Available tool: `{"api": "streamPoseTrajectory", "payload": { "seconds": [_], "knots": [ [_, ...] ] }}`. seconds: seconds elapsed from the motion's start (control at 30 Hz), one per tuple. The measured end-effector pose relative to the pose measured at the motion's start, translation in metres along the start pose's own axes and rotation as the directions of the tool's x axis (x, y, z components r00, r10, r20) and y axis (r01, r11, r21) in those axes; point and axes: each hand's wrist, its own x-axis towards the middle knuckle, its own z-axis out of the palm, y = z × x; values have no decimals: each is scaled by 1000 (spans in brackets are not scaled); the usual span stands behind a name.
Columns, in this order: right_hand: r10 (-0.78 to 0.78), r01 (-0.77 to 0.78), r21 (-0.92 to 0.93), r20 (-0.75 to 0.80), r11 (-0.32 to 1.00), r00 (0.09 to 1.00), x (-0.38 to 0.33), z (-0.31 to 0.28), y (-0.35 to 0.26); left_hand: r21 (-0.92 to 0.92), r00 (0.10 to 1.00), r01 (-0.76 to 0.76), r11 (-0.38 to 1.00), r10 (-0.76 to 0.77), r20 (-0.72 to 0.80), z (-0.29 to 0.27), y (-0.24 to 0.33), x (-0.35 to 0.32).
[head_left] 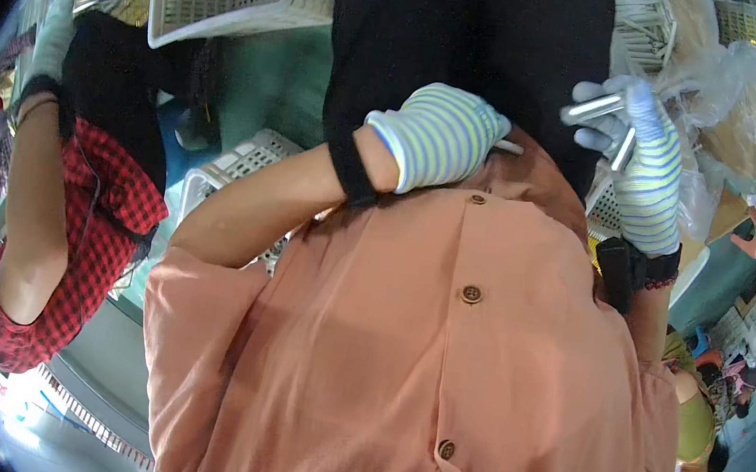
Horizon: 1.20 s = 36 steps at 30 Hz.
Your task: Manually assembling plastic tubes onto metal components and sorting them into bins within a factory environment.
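Silver rods (597,107) within the right grip (649,171)

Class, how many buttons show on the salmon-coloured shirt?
3, down its front: top button near the left hand, middle button below it in the picture, bottom button toward the lower edge. Folds may hide more.

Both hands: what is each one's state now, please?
Left hand: rod end shows beside it; grip cannot be told.
Right hand: holding silver rods.
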Motion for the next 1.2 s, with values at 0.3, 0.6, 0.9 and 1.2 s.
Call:
{"api": "streamPoseTrajectory", "payload": {
  "seconds": [0.3, 0.6, 0.9, 1.2],
  "knots": [
    [227, 90, -359, 745, 929, 628, -18, 28, 3, 188, 996, 31, 982, -46, 80, 4, 10, 12],
    [37, 13, -117, 415, 993, 909, 14, -1, -10, -86, 934, 104, 991, -68, 352, 3, -21, 18],
    [18, 158, -304, 504, 940, 863, 16, -8, 13, -632, 916, 374, 679, -162, 367, -33, -13, -2],
    [-89, 466, -648, 526, 603, 846, 1, 7, 31, -587, 948, 152, 795, -285, -139, -17, 7, -27]
  ]
}}
